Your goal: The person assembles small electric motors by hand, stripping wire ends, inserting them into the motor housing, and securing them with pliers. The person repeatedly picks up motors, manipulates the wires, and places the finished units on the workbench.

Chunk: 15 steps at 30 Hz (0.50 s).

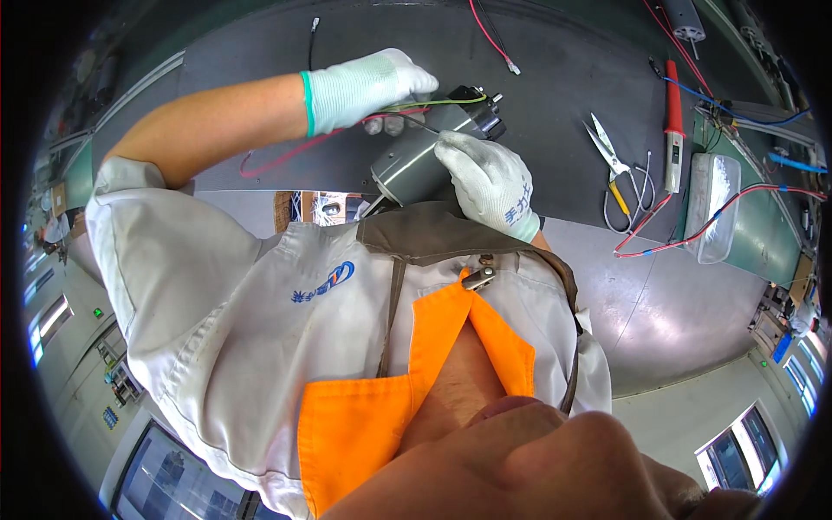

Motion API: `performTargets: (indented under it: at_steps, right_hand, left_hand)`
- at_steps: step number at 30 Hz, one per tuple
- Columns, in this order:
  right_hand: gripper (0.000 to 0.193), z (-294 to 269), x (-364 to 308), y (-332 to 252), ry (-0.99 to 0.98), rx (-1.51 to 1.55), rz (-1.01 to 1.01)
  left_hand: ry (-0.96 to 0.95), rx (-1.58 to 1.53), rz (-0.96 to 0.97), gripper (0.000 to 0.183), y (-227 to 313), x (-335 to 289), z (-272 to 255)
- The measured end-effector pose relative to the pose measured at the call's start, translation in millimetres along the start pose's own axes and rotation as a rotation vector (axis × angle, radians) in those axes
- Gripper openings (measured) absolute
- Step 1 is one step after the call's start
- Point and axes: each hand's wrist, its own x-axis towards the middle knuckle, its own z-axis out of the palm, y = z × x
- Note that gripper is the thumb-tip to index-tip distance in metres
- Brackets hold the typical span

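A silver cylindrical motor (418, 166) with a black end cap (492, 122) lies tilted in front of my body, its shaft end close to my apron. My left hand (371, 87), in a white knit glove, is curled at the cap end around thin red, black and yellow-green wires (455, 101). Gloved too, my right hand (487, 180) presses its closed fingers against the motor's right side. A black wire runs to its fingertips; whether they pinch it is unclear. The red wire (299, 149) trails out leftward beneath my left wrist.
On the dark tabletop (286, 95) to the right lie scissors (610, 156), a red-handled tool (673, 130) with a cable, and a clear plastic box (714, 208). Another motor (685, 19) stands far right. Loose wire ends (513, 68) lie at the back.
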Motion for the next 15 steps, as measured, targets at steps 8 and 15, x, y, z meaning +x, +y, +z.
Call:
performTargets:
  at_steps: [8, 15]
  right_hand:
    - [0.030, -2, 8, -3, 0.157, 0.141, 0.155]
    - [0.025, -20, 26, -9, 0.425, 1.082, 0.802]
  left_hand:
    - [0.163, -0.351, 0.165, 0.039, -10, -6, 23]
    - [0.205, -0.299, 0.289, 0.032, -11, 5, 35]
